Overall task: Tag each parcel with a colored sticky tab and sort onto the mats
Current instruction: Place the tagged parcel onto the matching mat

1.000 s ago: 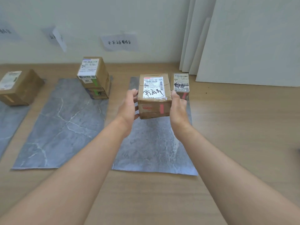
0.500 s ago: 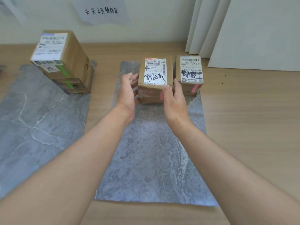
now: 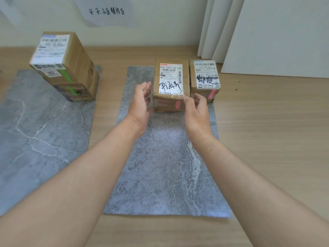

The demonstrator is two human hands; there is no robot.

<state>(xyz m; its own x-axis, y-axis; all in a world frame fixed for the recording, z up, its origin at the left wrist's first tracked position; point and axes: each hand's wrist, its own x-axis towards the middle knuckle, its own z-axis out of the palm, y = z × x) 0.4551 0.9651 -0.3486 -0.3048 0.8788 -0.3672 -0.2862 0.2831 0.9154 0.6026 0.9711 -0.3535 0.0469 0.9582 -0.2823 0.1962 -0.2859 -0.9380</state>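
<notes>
At the twelve o'clock end of the middle mat (image 3: 160, 175), the pink-tabbed parcel (image 3: 170, 82) stood flat, with the second parcel (image 3: 204, 77) just beside it at three o'clock. The placing step looked finished. Your left hand (image 3: 139, 104), at its nine o'clock, and right hand (image 3: 197, 111), at its five o'clock, were spread apart and gripped nothing. The next move probably called for fetching an untagged parcel and a fresh tab.

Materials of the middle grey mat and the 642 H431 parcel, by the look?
Grey mat: likely thin vinyl or similar sheet, matte, printed marble veining, lying flat. Parcel: brown cardboard, creased at edges; glossy clear tape glints over its white paper label.
</notes>
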